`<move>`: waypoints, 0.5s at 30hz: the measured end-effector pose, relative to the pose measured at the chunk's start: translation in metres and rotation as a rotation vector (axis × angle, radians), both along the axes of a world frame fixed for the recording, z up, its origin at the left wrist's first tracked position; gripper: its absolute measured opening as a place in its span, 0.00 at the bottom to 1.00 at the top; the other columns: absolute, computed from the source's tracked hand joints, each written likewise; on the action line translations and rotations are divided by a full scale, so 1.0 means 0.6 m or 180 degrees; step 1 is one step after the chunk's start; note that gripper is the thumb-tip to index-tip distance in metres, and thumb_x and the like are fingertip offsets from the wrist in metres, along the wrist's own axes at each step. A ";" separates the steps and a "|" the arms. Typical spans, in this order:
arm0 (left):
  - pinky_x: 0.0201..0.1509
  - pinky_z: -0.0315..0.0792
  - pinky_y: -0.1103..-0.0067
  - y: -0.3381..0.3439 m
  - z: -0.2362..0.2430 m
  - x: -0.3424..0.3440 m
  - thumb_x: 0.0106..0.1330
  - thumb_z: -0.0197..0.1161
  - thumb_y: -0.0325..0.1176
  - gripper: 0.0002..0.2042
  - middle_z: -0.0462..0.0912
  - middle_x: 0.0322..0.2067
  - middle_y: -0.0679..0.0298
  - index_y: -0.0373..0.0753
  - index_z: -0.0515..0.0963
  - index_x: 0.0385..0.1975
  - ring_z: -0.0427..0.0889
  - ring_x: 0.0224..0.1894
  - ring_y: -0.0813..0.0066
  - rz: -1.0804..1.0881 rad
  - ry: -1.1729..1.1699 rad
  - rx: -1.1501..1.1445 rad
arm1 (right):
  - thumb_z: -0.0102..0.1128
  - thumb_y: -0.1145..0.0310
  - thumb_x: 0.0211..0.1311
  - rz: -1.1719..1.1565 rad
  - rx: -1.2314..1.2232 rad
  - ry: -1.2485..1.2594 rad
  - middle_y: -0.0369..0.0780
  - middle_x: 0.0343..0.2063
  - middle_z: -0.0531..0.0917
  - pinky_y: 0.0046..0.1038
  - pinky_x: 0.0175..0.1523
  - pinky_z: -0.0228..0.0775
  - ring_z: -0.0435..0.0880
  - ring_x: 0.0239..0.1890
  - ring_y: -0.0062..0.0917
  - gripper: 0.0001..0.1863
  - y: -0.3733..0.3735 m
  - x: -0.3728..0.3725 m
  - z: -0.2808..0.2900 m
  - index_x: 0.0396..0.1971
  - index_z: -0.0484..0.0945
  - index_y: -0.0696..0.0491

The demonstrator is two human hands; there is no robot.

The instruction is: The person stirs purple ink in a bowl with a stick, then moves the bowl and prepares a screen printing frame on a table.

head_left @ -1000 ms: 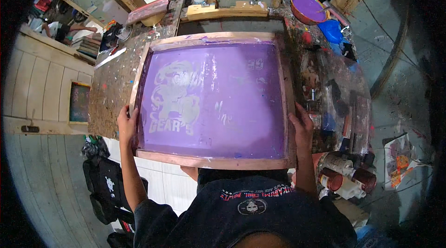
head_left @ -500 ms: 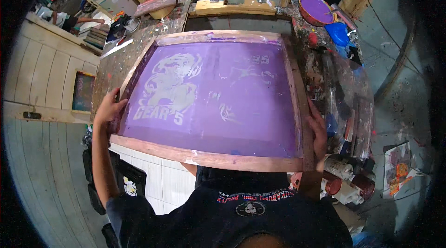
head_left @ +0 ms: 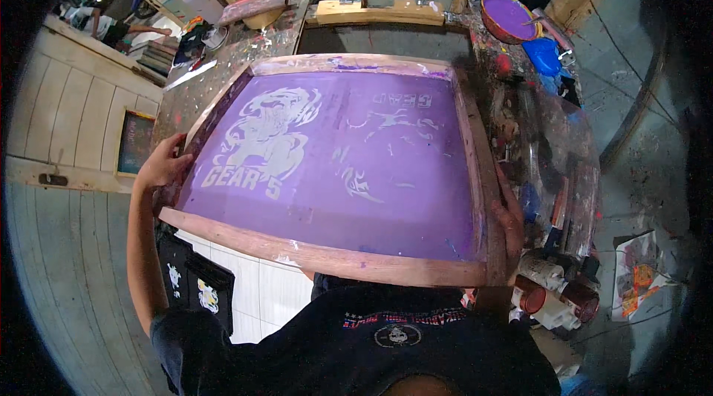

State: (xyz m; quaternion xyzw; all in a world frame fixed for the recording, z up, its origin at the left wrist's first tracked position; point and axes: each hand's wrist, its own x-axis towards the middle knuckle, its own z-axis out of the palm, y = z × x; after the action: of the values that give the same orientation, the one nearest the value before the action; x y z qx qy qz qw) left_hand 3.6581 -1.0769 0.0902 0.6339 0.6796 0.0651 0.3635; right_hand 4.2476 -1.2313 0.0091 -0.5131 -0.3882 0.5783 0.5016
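A large screen printing frame with pale wooden edges (head_left: pixel 334 259) and a purple mesh (head_left: pixel 312 203) fills the middle of the head view. The mesh carries pale artwork and lettering, clearer on the left half. My left hand (head_left: pixel 162 164) holds the frame by its left side near the front corner, fingers bent over the outer edge. My right hand (head_left: pixel 506 210) grips the right side, its fingers partly hidden by the wood. The frame is raised and slightly skewed over a paint-spattered worktable (head_left: pixel 553 144), with its front edge close to my dark shirt.
A bowl of purple ink (head_left: pixel 505 14) and blue plastic (head_left: pixel 542 56) sit back right; a squeegee (head_left: pixel 252 2) back left. Containers (head_left: pixel 549 292) stand lower right, black printed fabrics (head_left: pixel 208 299) lower left. Another person's leg (head_left: pixel 141 29) shows through an opening at upper left.
Both hands have moved apart in the view with the frame, the left outward left and upward, the right rightward. The frame's left front corner has swung left and up; it looks larger now.
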 end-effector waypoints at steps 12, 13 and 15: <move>0.54 0.69 0.76 -0.020 -0.023 -0.016 0.60 0.62 0.27 0.26 0.76 0.49 0.53 0.28 0.65 0.58 0.75 0.50 0.70 -0.0072 0.0345 0.0400 | 0.57 0.64 0.53 -0.0561 0.0037 0.0231 0.42 0.64 0.64 0.27 0.67 0.51 0.64 0.63 0.29 0.39 -0.006 -0.024 -0.022 0.67 0.58 0.54; 0.54 0.69 0.76 -0.022 -0.025 -0.012 0.59 0.61 0.27 0.26 0.76 0.49 0.53 0.28 0.65 0.58 0.75 0.50 0.70 0.0062 0.0137 0.0389 | 0.56 0.64 0.53 -0.0564 0.0086 0.0180 0.42 0.64 0.64 0.27 0.67 0.51 0.64 0.63 0.28 0.39 -0.007 -0.021 -0.028 0.67 0.58 0.54; 0.54 0.69 0.76 -0.028 -0.030 0.002 0.59 0.61 0.26 0.25 0.76 0.49 0.53 0.27 0.65 0.57 0.75 0.50 0.71 0.0329 -0.0279 0.0365 | 0.56 0.64 0.53 -0.0592 0.0142 0.0223 0.42 0.64 0.64 0.26 0.67 0.52 0.65 0.63 0.28 0.39 -0.009 -0.020 -0.038 0.67 0.58 0.55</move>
State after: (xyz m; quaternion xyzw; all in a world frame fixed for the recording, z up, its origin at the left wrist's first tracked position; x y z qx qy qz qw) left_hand 3.6593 -1.0935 0.0720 0.6143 0.6900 0.1502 0.3521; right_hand 4.2355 -1.2366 -0.0135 -0.5151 -0.3339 0.5380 0.5777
